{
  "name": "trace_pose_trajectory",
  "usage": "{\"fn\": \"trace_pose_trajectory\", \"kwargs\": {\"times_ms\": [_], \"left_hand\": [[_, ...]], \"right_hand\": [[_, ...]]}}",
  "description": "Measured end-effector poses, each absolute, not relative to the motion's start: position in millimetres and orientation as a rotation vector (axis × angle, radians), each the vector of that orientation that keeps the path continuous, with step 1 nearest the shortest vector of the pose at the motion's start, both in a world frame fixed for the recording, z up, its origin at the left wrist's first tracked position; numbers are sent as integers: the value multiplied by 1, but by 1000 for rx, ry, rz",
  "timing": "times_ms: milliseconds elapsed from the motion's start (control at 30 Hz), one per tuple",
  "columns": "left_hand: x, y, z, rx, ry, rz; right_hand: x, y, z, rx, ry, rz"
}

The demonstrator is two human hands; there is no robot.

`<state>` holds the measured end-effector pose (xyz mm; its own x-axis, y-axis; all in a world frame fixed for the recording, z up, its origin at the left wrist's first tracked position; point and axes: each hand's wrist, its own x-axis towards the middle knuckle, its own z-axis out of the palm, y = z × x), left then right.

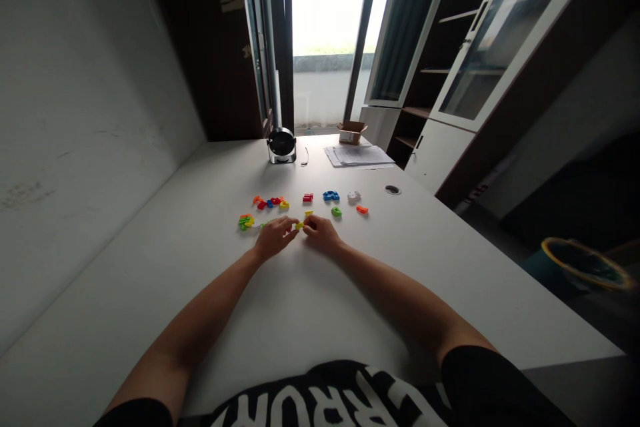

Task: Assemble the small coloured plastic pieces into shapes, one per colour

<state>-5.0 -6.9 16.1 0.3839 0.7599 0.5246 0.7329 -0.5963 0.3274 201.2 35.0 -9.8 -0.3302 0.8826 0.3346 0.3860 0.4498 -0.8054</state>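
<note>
My left hand [277, 237] and my right hand [321, 234] meet low over the white table, fingertips pinched on a small yellow plastic piece [299, 225] between them. Its exact shape is too small to make out. Just beyond my right fingertips lies another yellow piece [309, 213]. Left of my left hand is a cluster of green, orange and yellow pieces [246, 221], and a white and green bit is partly hidden by that hand. Farther back sits a mixed pile with red, blue, orange and yellow pieces [273, 203].
Separate groups lie to the right: red [308, 198], blue [331, 195], white [354, 196], green [337, 212] and orange [362, 210]. At the table's far end are a round black device [282, 145], papers [359, 156] and a cardboard box [351, 133]. A cable hole [393, 190] is near the right edge.
</note>
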Motion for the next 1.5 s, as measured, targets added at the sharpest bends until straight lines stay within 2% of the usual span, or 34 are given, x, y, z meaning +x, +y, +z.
{"fn": "trace_pose_trajectory", "kwargs": {"times_ms": [300, 433, 1100, 1500], "left_hand": [[-6, -7, 16, 2432, 1377, 1058], [-5, -8, 17, 2427, 1315, 1090], [-4, -4, 10, 2301, 1285, 1127], [-5, -6, 13, 2269, 1362, 1003]], "right_hand": [[201, 37, -7, -829, -1725, 1229], [202, 40, -8, -761, -1701, 1289], [202, 43, -19, -805, -1821, 1180], [199, 25, -5, -896, -2023, 716]]}}
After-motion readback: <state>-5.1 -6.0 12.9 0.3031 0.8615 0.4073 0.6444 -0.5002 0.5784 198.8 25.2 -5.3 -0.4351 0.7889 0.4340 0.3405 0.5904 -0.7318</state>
